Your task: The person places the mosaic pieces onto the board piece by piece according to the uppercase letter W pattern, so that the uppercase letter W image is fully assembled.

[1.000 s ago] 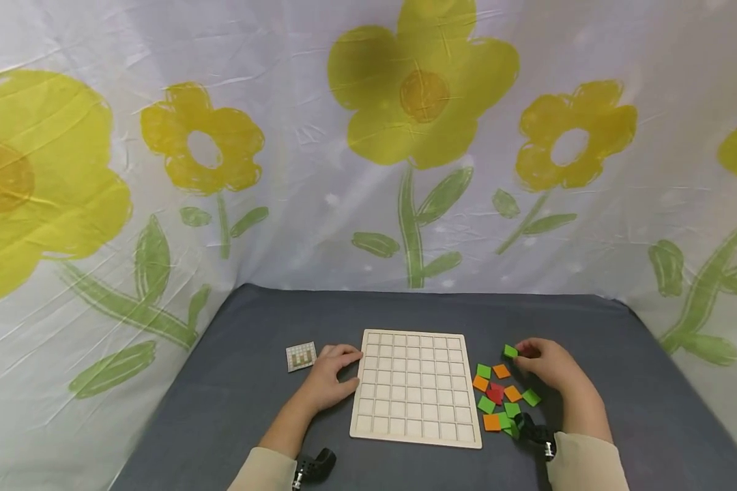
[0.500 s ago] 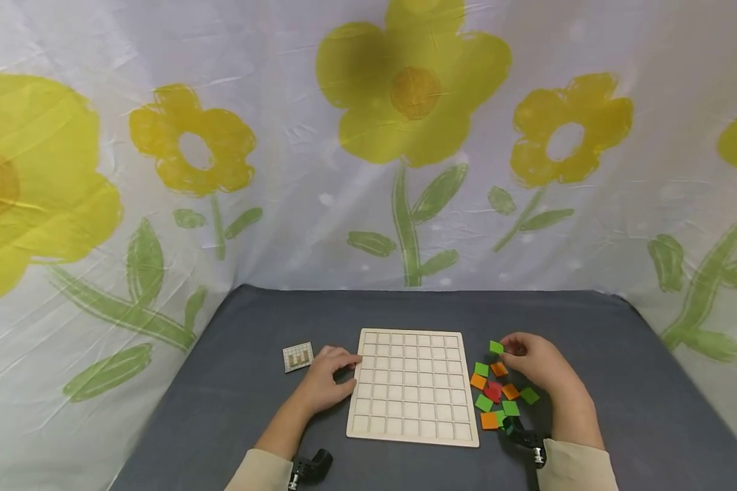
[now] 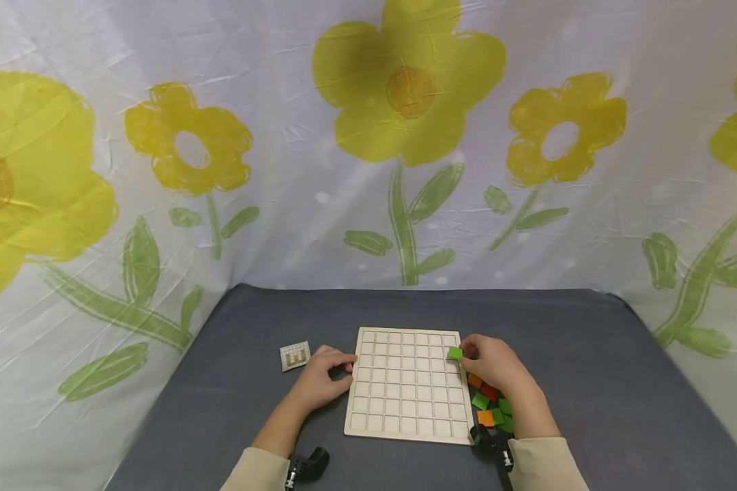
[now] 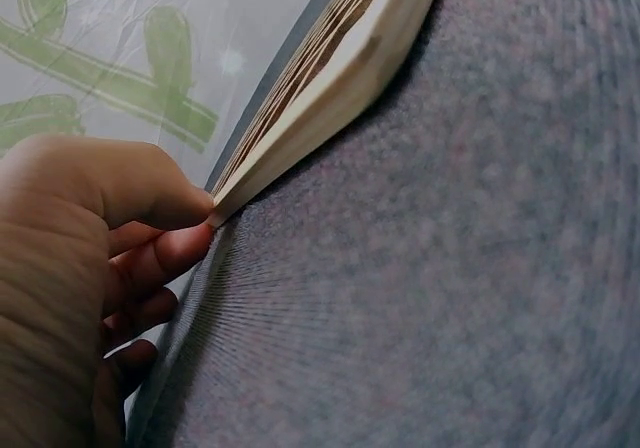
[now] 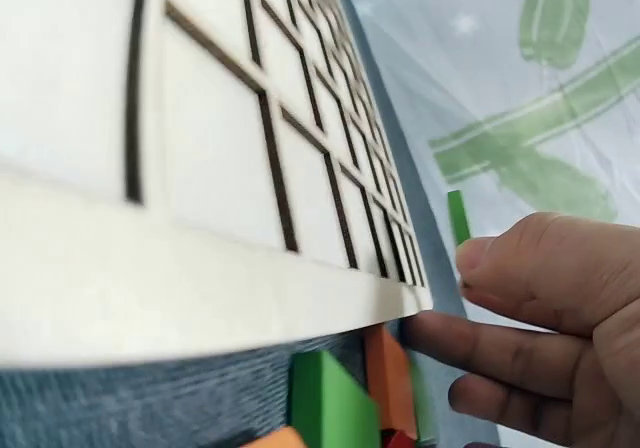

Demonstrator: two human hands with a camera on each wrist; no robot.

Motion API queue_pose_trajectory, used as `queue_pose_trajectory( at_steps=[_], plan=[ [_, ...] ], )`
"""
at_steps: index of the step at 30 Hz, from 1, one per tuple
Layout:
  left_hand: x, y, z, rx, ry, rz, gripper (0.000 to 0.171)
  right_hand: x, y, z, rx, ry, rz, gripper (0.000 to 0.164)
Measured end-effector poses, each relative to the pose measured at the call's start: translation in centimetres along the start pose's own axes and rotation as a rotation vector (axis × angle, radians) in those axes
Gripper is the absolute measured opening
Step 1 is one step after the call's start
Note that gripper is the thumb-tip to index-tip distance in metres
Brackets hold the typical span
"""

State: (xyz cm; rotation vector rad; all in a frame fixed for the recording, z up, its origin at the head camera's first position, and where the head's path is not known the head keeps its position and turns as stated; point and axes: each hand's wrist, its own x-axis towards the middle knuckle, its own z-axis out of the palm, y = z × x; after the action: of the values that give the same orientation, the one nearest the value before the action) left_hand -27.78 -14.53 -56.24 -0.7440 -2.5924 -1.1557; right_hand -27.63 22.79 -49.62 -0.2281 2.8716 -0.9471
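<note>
A pale wooden board [image 3: 401, 393] with a grid of square recesses lies on the dark cloth. My left hand [image 3: 321, 382] is at its left edge, with the thumb and forefinger tips touching the side; in the left wrist view they meet the board's edge [image 4: 330, 118]. My right hand [image 3: 496, 367] pinches a green square tile [image 3: 454, 352] between thumb and forefinger, over the right column of recesses near the far corner. In the right wrist view this green tile [image 5: 458, 216] stands edge-on at the thumb tip.
Several loose green, orange and red tiles [image 3: 485, 417] lie right of the board, partly hidden by the right forearm. A small card with a printed grid [image 3: 295, 356] lies beyond the left hand. A flower-printed curtain [image 3: 319, 259] hangs behind the table.
My right hand has moved left with the green tile, from beyond the loose tiles to over the board's right side. The left hand has stayed at the board's left edge.
</note>
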Motion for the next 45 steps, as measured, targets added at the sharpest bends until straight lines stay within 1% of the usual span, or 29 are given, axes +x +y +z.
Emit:
queue_pose_trajectory(
  at_steps=[3,6,11,16,18,23,26,29,36,45],
  plan=[
    [0.0,0.0,0.1,0.006,0.0,-0.002,0.024,0.2,0.1,0.3,-0.013,0.016,0.017,0.028],
    [0.0,0.0,0.0,0.008,-0.006,-0.009,0.025,0.3,0.2,0.4,-0.001,0.026,0.022,0.028],
    [-0.1,0.0,-0.1,0.01,-0.013,-0.019,0.027,0.7,0.4,0.7,-0.007,0.042,-0.02,0.029],
    [0.0,-0.1,0.0,0.024,-0.006,-0.002,0.026,0.8,0.2,1.0,-0.023,0.05,-0.041,0.029],
    [0.0,-0.1,-0.1,0.028,-0.006,0.001,0.027,0.8,0.0,1.2,-0.058,0.058,-0.063,0.027],
    [0.0,0.2,-0.3,0.028,-0.027,-0.027,0.029,0.6,-0.7,1.9,-0.162,0.073,-0.136,0.02],
    [0.0,0.3,-0.3,0.037,-0.034,-0.04,0.032,0.5,-1.2,2.3,-0.204,0.081,-0.178,0.019],
    [0.1,0.5,-0.3,0.043,-0.039,-0.049,0.033,0.4,-1.7,2.5,-0.234,0.087,-0.195,0.018],
    [0.1,0.6,-0.3,0.05,-0.04,-0.047,0.036,0.3,-2.1,3.0,-0.279,0.078,-0.181,0.02],
    [0.2,0.4,-0.3,0.05,-0.038,-0.057,0.039,0.5,-2.2,3.0,-0.303,0.074,-0.177,0.023]
  ],
)
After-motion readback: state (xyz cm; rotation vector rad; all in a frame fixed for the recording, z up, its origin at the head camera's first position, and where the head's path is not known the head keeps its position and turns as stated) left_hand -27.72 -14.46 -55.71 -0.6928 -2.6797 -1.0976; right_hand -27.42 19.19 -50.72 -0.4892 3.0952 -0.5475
